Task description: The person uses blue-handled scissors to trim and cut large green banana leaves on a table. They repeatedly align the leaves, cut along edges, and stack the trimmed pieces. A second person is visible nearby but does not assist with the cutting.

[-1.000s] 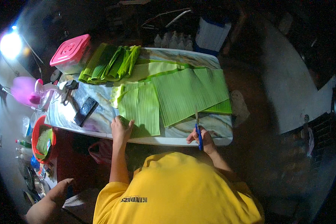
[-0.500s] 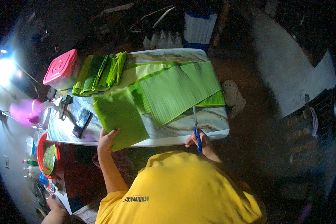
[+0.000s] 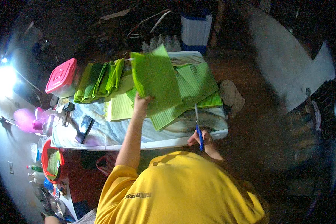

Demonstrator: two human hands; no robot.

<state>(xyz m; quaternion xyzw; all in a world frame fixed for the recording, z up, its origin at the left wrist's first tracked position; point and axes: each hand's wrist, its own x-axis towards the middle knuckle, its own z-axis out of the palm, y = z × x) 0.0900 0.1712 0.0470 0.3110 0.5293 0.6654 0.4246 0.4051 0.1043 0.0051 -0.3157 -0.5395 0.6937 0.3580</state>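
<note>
lifting cut leaf [image 3: 156, 80] above table edge [image 3: 168, 142]

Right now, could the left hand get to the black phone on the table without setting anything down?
Probably not. The left hand is raised, gripping a cut green leaf piece. The path to the black phone on the table looks open, but the hand is full. The right hand holds blue-handled scissors.

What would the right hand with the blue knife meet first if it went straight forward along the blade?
The right hand holds a blue-handled knife pointing away over the table. Going straight on, it would probably first meet the flat banana leaves; its height above them is unclear.
</note>
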